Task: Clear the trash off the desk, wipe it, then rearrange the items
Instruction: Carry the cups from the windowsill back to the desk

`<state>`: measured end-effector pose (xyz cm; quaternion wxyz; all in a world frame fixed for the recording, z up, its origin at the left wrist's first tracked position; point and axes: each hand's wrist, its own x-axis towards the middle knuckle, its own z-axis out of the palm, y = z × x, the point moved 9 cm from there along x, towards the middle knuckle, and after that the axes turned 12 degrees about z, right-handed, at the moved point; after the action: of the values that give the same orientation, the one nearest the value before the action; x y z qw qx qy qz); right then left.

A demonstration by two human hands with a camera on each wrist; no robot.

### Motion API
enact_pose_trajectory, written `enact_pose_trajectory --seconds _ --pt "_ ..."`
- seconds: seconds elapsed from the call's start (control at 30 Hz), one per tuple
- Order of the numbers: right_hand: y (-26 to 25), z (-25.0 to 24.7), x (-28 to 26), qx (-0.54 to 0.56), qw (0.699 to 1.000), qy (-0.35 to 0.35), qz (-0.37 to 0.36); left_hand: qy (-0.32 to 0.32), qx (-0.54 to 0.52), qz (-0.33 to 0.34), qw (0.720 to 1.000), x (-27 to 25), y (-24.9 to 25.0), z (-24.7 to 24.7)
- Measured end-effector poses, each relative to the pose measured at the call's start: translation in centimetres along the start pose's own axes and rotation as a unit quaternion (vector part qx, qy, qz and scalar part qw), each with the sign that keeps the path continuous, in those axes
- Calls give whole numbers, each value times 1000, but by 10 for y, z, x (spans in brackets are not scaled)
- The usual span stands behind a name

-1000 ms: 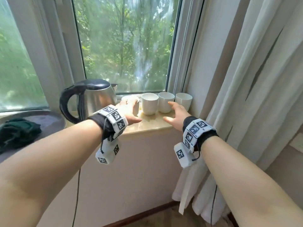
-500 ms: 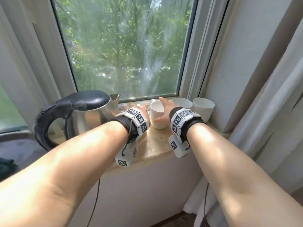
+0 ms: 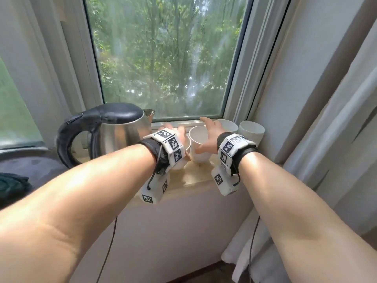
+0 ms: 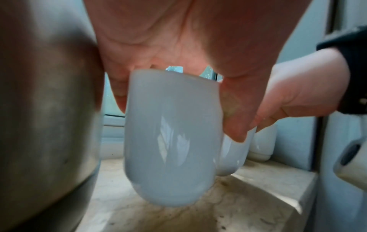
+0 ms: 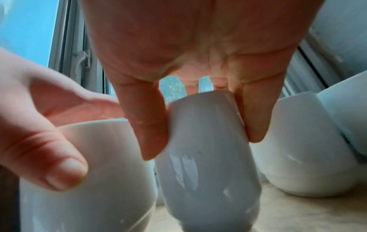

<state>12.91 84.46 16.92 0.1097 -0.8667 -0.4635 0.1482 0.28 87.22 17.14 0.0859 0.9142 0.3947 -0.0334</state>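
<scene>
Several white handleless cups stand in a row on the beige stone window sill (image 3: 193,176). My left hand (image 3: 177,131) grips the leftmost cup (image 3: 186,145) from above, right beside the steel kettle (image 3: 118,131). The left wrist view shows fingers (image 4: 119,97) and thumb (image 4: 236,125) curled round this cup (image 4: 170,141). My right hand (image 3: 212,131) reaches over the two cups to the right. In the right wrist view two fingers (image 5: 151,133) clasp the middle cup (image 5: 202,157), and the thumb (image 5: 59,164) lies against its left neighbour (image 5: 95,180).
Another cup (image 3: 252,131) stands at the sill's right end against the wall. A pale curtain (image 3: 336,139) hangs on the right. A dark green cloth (image 3: 12,184) lies on a grey surface at far left. The kettle's cable (image 3: 108,252) hangs below the sill.
Both hands have moved forward from the sill's front edge onto the cups. The left now grips the cup by the kettle, the right clasps a middle cup. The view has come closer.
</scene>
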Motion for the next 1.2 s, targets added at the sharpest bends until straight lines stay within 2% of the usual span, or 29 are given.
enact_pose_trajectory --seconds 0.2,0.37,0.57,0.73,0.93,1.2 --pt "24 -23 -44 85 995 36 -32 23 -3 10 1000 -36 13 -17" --pt "50 -39 -103 103 990 58 -72 51 -17 10 999 -81 40 -17" --pt "105 -43 -192 92 991 72 -65 92 -47 15 995 -140 88 3" --pt "153 -39 -267 73 995 73 -16 52 -76 69 993 -181 140 27" --pt "217 -40 -359 84 984 119 99 30 -76 164 983 -226 202 57" --pt "309 10 -492 53 962 79 256 -37 -68 288 954 -288 290 123"
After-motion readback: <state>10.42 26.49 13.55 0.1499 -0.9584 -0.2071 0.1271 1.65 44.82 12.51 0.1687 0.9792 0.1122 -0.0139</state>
